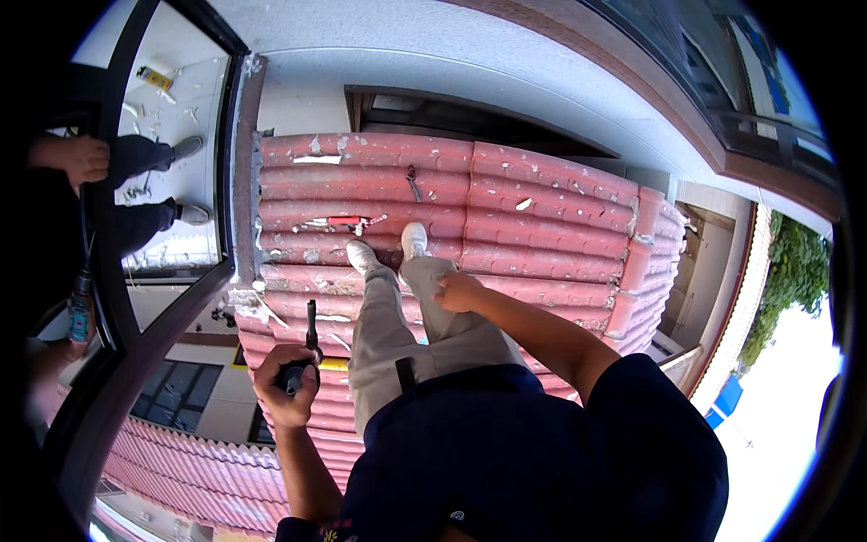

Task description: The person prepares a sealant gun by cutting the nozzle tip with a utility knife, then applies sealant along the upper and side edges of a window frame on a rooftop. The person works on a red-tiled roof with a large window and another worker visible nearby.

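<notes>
Left grip (pixel 276 397): our fingers wrap a black tool (pixel 291 372) at eight o'clock.
Right grip (pixel 458 294): against our right leg (pixel 447 336); we cannot tell its spread.
Roof (pixel 542 221): red, under our shoes (pixel 414 239); red item (pixel 345 220) at ten o'clock.
Drill (pixel 79 316): nine o'clock, in another person's hand (pixel 61 357).
</notes>
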{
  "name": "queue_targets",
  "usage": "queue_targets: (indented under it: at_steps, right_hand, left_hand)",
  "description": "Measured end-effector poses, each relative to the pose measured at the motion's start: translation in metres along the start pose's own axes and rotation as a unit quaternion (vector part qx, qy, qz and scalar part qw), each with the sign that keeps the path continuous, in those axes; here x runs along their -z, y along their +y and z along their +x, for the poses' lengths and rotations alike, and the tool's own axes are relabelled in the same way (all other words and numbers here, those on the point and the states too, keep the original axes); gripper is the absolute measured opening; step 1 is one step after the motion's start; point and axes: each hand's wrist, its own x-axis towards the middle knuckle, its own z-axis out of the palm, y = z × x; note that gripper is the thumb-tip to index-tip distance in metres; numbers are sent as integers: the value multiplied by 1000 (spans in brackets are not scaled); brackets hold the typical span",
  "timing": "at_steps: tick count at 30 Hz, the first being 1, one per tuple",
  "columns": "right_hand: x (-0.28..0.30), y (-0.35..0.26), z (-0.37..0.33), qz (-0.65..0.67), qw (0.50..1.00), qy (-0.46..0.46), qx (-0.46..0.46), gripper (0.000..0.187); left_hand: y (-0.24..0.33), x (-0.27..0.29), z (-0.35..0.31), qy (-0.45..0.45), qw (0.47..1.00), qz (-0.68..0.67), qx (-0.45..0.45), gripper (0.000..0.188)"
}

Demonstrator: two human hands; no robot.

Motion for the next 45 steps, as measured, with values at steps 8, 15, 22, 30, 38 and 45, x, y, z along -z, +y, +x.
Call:
queue_targets:
  at_steps: [8, 15, 22, 30, 38, 45]
  right_hand:
    - [-46, -2, -85, 169, 976, 32, 137, 69]
    - [-93, 91, -152, 295, 936, 118, 150, 93]
    - [-110, 198, -223, 585, 671, 442, 113, 55]
    - [-47, 300, -334, 439, 369, 795, 199, 112]
    - [-167, 339, -348, 475, 648, 586, 104, 36]
    - [-147, 399, -523, 841, 362, 400, 30, 32]
  left_hand:
    - [144, -65, -9, -30, 973, -97, -207, 29]
    - [240, -175, -41, -64, 926, -315, -196, 30]
    - [328, -273, -73, -162, 871, -452, -102, 31]
    - [362, -369, -94, -147, 904, -400, -33, 39]
    - [333, -535, -35, -236, 881, -406, 56, 36]
    - [350, -698, -9, -271, 849, -441, 102, 34]
